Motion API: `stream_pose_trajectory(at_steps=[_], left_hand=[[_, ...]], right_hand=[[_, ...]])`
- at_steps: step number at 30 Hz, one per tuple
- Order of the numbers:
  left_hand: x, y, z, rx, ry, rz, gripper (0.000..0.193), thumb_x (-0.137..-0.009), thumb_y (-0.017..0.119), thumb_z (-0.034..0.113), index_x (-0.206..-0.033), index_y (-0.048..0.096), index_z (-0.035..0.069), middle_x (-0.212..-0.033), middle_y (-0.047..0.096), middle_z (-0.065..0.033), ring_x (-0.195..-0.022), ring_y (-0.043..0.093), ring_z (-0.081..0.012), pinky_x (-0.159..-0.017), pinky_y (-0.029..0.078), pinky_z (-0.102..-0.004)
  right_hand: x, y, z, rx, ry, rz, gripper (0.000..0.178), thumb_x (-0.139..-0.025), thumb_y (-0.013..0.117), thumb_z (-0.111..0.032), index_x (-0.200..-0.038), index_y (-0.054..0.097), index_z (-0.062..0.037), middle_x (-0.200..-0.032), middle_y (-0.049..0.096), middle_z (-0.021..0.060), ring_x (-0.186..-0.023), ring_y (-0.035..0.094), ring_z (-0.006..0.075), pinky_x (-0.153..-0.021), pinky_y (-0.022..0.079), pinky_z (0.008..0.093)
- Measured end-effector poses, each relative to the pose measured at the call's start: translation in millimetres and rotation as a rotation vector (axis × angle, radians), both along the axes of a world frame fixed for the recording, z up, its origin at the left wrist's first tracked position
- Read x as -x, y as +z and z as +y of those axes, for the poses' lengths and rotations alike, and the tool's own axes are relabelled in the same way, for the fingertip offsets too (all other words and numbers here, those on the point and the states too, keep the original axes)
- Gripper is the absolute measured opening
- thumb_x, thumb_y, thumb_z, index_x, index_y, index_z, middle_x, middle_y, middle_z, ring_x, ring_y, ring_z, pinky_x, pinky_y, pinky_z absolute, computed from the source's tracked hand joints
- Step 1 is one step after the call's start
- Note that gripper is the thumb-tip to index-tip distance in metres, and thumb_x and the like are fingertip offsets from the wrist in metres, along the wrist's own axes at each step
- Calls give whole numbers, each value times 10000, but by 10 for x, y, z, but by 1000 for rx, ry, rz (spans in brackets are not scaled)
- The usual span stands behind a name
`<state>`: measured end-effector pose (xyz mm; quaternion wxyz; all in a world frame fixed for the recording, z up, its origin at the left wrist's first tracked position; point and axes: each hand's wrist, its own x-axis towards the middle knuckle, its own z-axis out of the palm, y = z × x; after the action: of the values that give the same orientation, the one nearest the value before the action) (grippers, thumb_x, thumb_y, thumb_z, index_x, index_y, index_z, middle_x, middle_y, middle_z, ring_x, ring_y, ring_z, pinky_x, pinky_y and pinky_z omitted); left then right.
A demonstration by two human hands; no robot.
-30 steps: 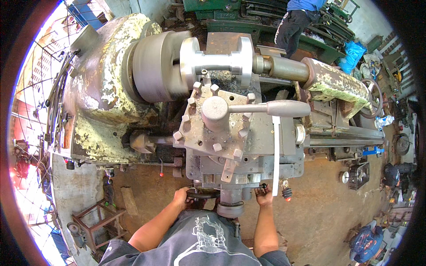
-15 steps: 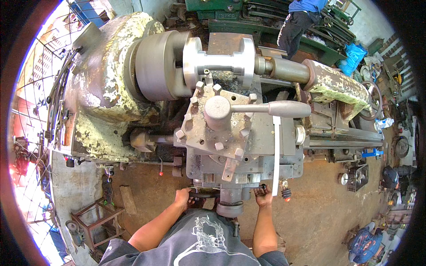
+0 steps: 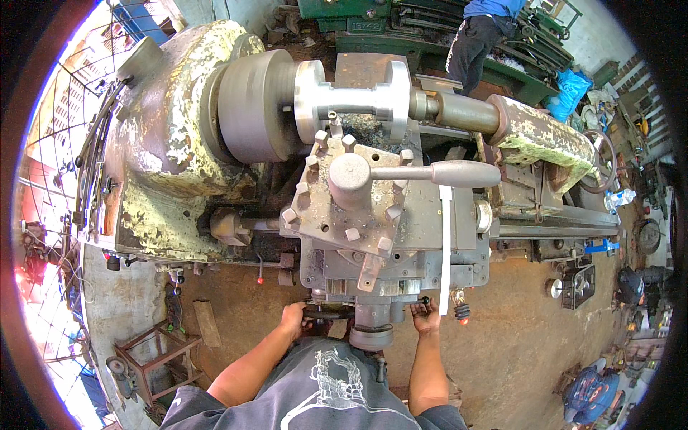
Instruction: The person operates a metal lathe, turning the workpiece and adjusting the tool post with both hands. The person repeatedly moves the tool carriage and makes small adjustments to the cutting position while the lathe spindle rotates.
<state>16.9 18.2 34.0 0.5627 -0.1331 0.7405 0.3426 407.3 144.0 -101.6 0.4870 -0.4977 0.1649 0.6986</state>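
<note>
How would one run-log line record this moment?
left hand: holding black wheel; right hand: at black knob; metal spool: mounted on lathe

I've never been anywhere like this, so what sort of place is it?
Probably a metalworking shop: a large lathe holding a shiny metal workpiece, and green machinery beyond it.

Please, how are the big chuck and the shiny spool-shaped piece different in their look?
The chuck is dull dark grey; the spool-shaped piece is bright silver. The chuck is a thick drum, while the piece has a narrow middle between two flanges. The chuck is larger across than the piece's flanges. Both are round and lie in one line.
</note>
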Motion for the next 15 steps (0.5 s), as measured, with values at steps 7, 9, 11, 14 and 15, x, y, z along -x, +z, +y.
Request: stream_pose_trajectory(at_steps=[7,9,11,14,15], left_hand=[[40,-60,-13,15,27,-19,248,-901,510,219,-787,599,18,-569,503,-81,-428,403,-167,-442,441,-361],[39,-65,-7,22,41,-15,262,-904,496,217,-794,605,6,-559,494,-88,-412,397,-174,-426,431,-362],[40,-61,-1,24,47,-22,258,-906,492,215,-785,597,12,-550,474,-82,-410,390,-172,-429,433,-361],[56,-51,-5,4,18,-14,251,-906,484,212,-762,578,28,-547,465,-75,-414,385,-169,-439,438,-362],[63,-53,-9,4,12,-24,233,-895,494,215,-756,577,46,-560,483,-70,-431,395,-168,-455,436,-363]], right_hand=[[-12,-10,-4,28,-6,-12,275,-891,681,-308,-933,587,-53,-923,559,119,-949,554,313,-944,470,462],[-18,-29,-4,-8,8,18,278,-891,681,-308,-937,586,-51,-912,559,117,-950,557,315,-953,468,461],[-22,-43,-4,-3,8,11,279,-892,680,-307,-941,585,-49,-915,561,118,-949,561,316,-959,469,465],[-30,-55,-5,-22,30,7,279,-895,677,-304,-947,586,-45,-946,566,127,-952,566,318,-964,475,478],[-36,-58,-6,-36,38,14,281,-896,675,-303,-951,586,-43,-959,568,131,-958,568,320,-965,477,483]])
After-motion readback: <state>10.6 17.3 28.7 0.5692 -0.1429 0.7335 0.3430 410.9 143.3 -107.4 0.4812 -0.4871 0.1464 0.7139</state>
